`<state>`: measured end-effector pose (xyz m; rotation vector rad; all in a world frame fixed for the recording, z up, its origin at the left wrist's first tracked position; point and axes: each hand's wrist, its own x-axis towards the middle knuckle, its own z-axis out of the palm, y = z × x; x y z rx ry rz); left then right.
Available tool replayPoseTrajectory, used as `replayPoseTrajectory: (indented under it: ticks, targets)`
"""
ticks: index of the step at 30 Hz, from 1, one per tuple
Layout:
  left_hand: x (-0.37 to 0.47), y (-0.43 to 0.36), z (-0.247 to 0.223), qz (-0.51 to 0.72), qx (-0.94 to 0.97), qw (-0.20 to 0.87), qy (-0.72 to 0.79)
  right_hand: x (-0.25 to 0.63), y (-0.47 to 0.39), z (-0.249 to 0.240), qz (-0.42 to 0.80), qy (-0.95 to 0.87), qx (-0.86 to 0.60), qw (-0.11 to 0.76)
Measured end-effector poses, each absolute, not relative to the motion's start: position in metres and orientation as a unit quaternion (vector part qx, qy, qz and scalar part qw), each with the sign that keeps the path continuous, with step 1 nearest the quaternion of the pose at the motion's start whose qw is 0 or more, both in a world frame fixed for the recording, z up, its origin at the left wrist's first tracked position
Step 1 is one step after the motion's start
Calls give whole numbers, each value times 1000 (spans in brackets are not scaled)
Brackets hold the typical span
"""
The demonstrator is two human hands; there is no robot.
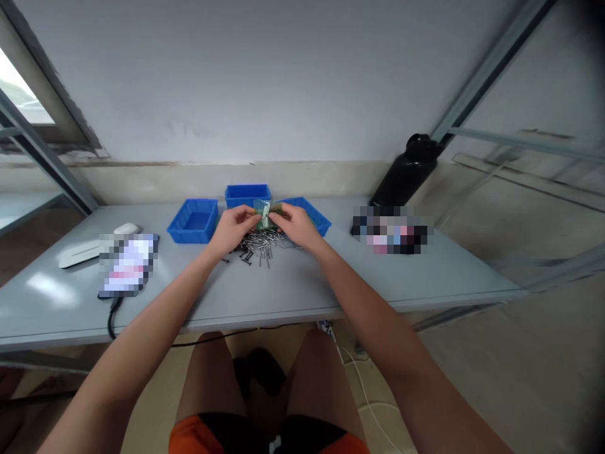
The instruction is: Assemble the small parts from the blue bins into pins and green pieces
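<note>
Between my two hands is a small clear plastic bag [263,213] with something greenish in or behind it and a pale strip down its middle. My left hand [235,228] pinches its left side, fingers closed. On the other side my right hand [297,223] grips the bag with thumb and fingers together. Just below lies a loose pile of metal screws or nails [262,242], some dark and some silvery, on the grey table [265,290]. What is inside the bag is too small to make out.
Blue plastic bins stand around the pile: one at left [193,222], one behind [247,194], one at right [312,214]. A phone [128,268] with a cable and a white object [85,252] lie left. A black bottle [404,173] stands at right beside a blurred item [392,232].
</note>
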<state>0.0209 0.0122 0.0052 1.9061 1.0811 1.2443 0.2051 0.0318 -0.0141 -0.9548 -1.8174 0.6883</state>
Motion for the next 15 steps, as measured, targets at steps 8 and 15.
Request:
replayPoseTrajectory:
  ticks: [8,15]
  targets:
    - [22,17,0,499,704,304,404,209,36,-15,278,-733,-392,481]
    - [22,15,3,505,702,292,409,209,35,-13,279,-741,-386,473]
